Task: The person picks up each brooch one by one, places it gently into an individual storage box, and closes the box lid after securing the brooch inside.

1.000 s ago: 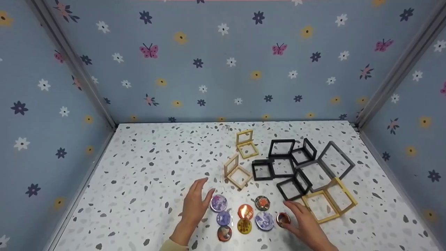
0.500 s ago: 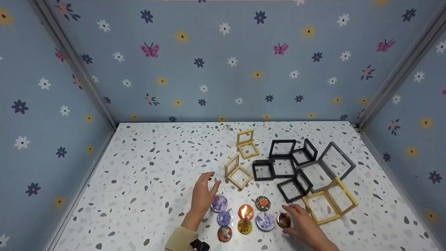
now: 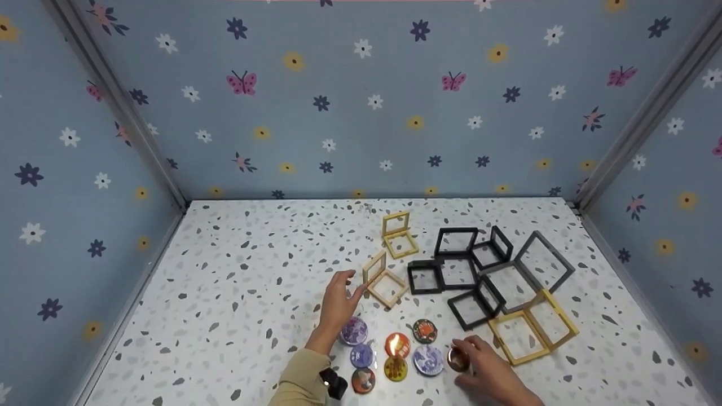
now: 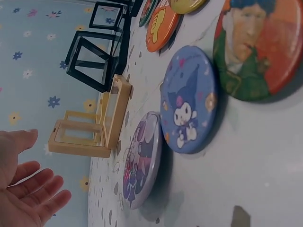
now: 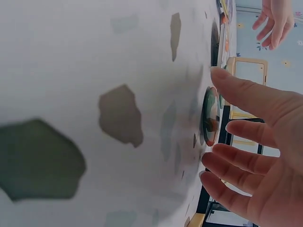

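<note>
My left hand (image 3: 337, 307) hovers over the table just left of a small beige hinged display frame (image 3: 387, 288), fingers relaxed and holding nothing. Whether its thumb tip touches the frame, I cannot tell. Below it lie a purple button badge (image 3: 353, 331), a blue badge (image 3: 361, 356) and a badge with a painted portrait (image 4: 255, 45). My right hand (image 3: 489, 369) is beside a dark reddish-brown badge (image 3: 458, 359) at the right end of the group. In the right wrist view its fingers (image 5: 241, 158) are spread loosely beside that badge (image 5: 210, 116), without gripping it.
Between the hands lie an orange badge (image 3: 397, 344), a yellow one (image 3: 396, 368), a purple-white one (image 3: 428, 360) and a dark green one (image 3: 425, 331). Several open black frames (image 3: 457, 273), a grey frame (image 3: 513, 285) and yellow frames (image 3: 519, 337) stand behind at right.
My left hand has moved up and right from beside the purple badge toward the beige frame. My right hand's fingers have shifted slightly beside the reddish-brown badge, which stays in place.
</note>
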`<state>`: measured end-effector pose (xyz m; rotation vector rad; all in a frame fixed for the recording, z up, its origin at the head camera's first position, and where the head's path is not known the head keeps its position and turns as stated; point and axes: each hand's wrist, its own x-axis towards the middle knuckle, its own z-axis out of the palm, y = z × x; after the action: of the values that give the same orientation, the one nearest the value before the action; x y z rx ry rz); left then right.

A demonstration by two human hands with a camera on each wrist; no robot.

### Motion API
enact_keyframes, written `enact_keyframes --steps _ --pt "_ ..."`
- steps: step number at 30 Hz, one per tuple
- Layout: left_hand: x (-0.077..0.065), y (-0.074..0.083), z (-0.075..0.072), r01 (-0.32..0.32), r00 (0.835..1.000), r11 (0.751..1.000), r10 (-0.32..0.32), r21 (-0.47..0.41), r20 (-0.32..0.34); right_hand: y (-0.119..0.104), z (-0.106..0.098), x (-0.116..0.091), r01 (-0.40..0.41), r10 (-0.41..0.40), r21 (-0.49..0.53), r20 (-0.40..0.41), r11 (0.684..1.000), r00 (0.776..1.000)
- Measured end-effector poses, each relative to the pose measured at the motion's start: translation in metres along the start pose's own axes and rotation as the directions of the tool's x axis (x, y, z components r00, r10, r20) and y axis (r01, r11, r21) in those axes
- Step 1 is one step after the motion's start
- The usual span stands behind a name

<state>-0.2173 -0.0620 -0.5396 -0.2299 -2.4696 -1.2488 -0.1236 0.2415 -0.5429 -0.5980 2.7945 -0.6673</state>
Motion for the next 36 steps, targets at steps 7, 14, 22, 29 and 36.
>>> enact_keyframes --steps 7,14,22,29,36 --pt "0.009 -0.002 0.010 0.021 1.000 0.999 -0.020 -0.034 0.019 -0.001 0.002 0.005 -0.062 0.064 -0.026 0.047 0.998 0.997" --pt "0.018 -0.005 0.016 0.058 0.998 0.995 -0.056 -0.076 0.030 0.000 0.002 0.005 -0.044 0.045 -0.026 0.045 0.999 0.998" --pt "0.025 -0.003 0.020 0.097 0.995 0.992 -0.093 -0.087 0.048 0.003 0.005 0.005 0.003 -0.003 -0.005 0.013 1.000 1.000" --pt "0.030 -0.002 0.022 0.084 0.996 0.993 -0.080 -0.080 0.046 0.006 0.005 0.005 0.044 -0.044 -0.003 -0.040 0.999 0.998" --pt "0.033 -0.003 0.026 0.034 0.999 0.996 -0.033 -0.085 0.019 0.009 0.007 0.005 0.126 -0.127 -0.016 -0.091 0.992 0.988"
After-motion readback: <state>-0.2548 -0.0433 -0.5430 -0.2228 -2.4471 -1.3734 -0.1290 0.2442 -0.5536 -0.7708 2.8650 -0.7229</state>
